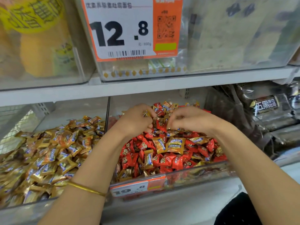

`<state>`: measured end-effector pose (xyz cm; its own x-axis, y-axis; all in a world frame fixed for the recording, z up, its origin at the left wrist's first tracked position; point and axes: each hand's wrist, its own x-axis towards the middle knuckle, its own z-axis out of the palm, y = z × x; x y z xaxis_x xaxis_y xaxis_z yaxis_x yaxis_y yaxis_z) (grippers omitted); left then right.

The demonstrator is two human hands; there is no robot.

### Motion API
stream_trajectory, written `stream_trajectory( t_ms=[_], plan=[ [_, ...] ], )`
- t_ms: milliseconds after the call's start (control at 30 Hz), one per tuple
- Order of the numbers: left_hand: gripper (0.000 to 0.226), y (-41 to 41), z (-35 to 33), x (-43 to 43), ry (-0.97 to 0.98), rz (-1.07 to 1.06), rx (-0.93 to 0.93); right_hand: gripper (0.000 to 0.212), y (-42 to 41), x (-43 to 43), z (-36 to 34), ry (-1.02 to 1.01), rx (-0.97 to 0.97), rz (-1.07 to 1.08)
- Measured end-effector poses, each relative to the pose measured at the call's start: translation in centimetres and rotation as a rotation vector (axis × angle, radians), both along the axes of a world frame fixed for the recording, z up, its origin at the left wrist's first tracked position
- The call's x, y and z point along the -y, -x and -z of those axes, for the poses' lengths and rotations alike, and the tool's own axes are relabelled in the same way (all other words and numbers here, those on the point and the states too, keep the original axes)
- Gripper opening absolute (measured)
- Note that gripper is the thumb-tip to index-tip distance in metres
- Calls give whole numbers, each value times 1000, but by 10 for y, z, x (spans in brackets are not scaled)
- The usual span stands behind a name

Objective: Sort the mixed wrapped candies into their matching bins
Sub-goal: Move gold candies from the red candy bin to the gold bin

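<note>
Two clear bins stand side by side on the lower shelf. The left bin (48, 202) is filled with gold-wrapped candies (48, 156). The middle bin (194, 172) holds red-wrapped candies (167, 159) with several gold ones (176, 144) mixed on top. Both my hands are over the back of the red pile. My left hand (136, 120) has its fingers curled round gold candies. My right hand (188, 119) pinches at candies in the pile with curled fingers; what it holds is hidden.
An upper shelf edge (146, 86) hangs just above the hands, with clear bins and a 12.8 price tag (123, 30). A 19.8 tag (138, 189) is on the middle bin's front. Dark packaged goods (267, 111) fill the right side. A wire mesh wall (14, 124) stands left.
</note>
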<state>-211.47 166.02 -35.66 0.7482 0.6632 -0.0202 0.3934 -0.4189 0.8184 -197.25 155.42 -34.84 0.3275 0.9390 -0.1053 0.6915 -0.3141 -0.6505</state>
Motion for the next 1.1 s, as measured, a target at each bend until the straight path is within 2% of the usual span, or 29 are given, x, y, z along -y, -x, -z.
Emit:
stream_trajectory(
  t_ms=[100, 167, 267, 367, 433, 467, 567, 633, 767, 867, 900, 967, 1033, 1100],
  plan=[
    [18, -2, 3, 5, -102, 86, -63, 36, 7, 5, 10, 210, 203, -206],
    [11, -3, 6, 8, -211, 160, -156, 40, 9, 5, 17, 224, 279, -230],
    [20, -6, 12, 11, -347, 220, -339, 30, 7, 3, 22, 130, 372, -229],
    [33, -9, 16, 14, -374, 246, -420, 14, -3, 7, 22, -14, 330, -164],
    [37, -12, 18, 16, -393, 241, -437, 8, -10, 13, 18, -135, 181, -47],
    [38, -12, 18, 16, -399, 229, -436, 10, -13, 16, 17, -196, 32, 37],
    [39, -13, 16, 15, -376, 177, -361, 15, -19, 28, 10, -284, -585, 322],
    [36, -14, 12, 16, -302, 141, -267, 16, -22, 36, 7, -271, -737, 406],
    [17, -16, 7, 19, -41, 46, -96, 18, -25, 49, 8, -141, -487, 309],
    [17, -14, 4, 21, 144, 31, -46, 8, -18, 57, 10, -33, -279, 140],
    [15, -13, 3, 21, 173, 41, -52, 18, -16, 58, 11, -1, -181, 107],
    [10, -10, 0, 20, 166, 68, -93, 32, -12, 55, 16, 75, 51, 67],
    [14, -5, -4, 18, 87, 113, -164, 31, -10, 50, 21, 99, 227, 50],
    [17, 1, -7, 15, -15, 185, -248, 22, -11, 48, 23, 22, 230, 94]
  ],
)
